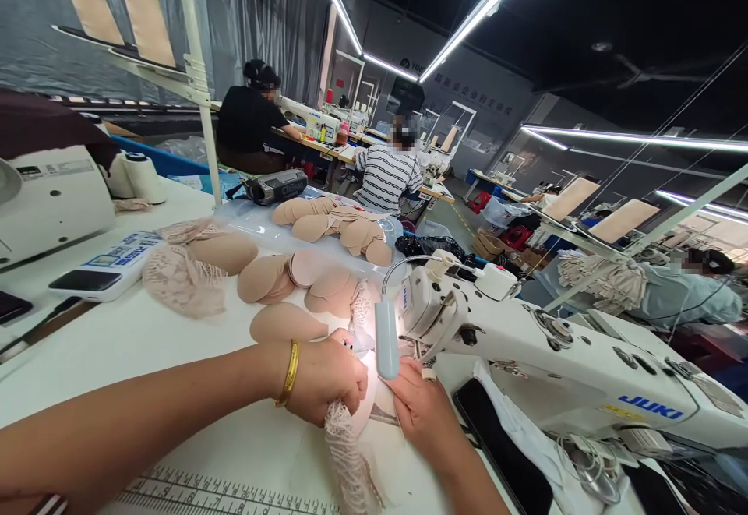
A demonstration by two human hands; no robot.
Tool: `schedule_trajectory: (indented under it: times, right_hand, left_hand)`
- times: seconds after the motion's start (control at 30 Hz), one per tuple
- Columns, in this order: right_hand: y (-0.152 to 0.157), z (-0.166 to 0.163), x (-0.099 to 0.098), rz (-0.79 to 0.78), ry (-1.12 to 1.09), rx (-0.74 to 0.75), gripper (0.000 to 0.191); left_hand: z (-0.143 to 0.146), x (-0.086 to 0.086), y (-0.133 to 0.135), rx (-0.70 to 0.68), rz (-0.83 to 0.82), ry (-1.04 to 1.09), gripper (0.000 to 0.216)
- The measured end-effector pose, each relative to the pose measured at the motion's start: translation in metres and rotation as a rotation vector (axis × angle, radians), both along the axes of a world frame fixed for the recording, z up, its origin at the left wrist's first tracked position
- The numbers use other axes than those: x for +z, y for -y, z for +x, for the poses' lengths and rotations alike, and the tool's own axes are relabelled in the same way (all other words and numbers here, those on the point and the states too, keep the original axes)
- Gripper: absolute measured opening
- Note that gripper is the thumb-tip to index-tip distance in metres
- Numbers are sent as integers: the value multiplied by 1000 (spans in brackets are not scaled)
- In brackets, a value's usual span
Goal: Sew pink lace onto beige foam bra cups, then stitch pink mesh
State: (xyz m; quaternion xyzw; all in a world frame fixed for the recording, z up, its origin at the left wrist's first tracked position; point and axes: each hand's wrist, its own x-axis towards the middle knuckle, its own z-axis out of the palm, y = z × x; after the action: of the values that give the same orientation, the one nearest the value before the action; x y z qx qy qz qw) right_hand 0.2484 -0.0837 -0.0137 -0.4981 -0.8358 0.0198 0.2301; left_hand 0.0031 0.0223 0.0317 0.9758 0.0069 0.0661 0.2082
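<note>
My left hand, with a gold bangle on its wrist, is closed on a piece of beige lace fabric that hangs down toward the table's front edge. A small dark and shiny detail shows by its fingertips, too small to name. My right hand lies flat with fingers stretched out, beside a pale rounded pad under the sewing machine. A white lamp on a bent neck lights this spot and hides the needle area and some fingertips. Close by on the left rests a beige oval pad.
Fanned piles of beige pads and more lace lie behind my hands. A ruler strip runs along the front. A black phone sits beside the machine. Co-workers sit at machines beyond, one in a striped shirt.
</note>
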Motion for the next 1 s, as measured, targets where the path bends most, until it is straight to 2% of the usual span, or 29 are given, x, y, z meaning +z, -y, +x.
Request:
schedule_trajectory:
  times: [0.23,0.53,0.63,0.83,1.0]
  right_hand:
    - [0,4,-4,9,13,-25,54]
    - [4,1,1,80,-10,48,47]
    - [7,-3,7,83,7,91,43]
    - [17,-14,26,-23,-36,208,38]
    - [21,-18,30,-29,-33,249,36]
  left_hand:
    - [-1,-9,-6,30,0,58,11]
    - [6,-6,-10,74,124,121,19]
    - [8,-4,-10,71,201,138,24]
    - [8,-2,-7,13,449,136,30]
    - [9,-4,-4,-6,584,150,34]
